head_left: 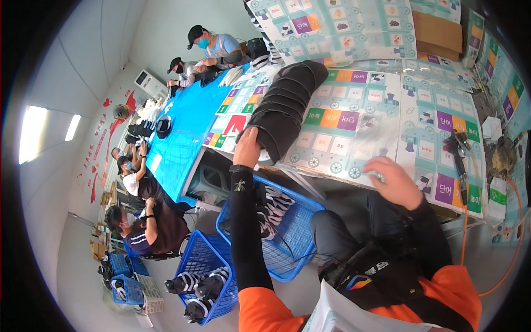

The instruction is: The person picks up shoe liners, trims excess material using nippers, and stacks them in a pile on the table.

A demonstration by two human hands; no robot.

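A long row of nested black fabric pieces (287, 105), curved like cap shells, lies across the patterned table (354, 144). At its near end, my left hand (249, 148) has its fingers closed on the edge of the last piece. A bit of white shows beneath that end. Over the table's front edge is my right hand (395, 182), apart from the row. Its fingers are bent with a gap at the thumb, and nothing shows in them. Black sleeves cover both forearms.
Blue baskets (301, 243) with black-and-white items stand below the table's left. A cable-fed tool (458, 160) lies at the right, its orange cord (517, 221) hanging down. Several people sit along the blue-covered table (182, 133). A cardboard box (437, 36) stands at the back.
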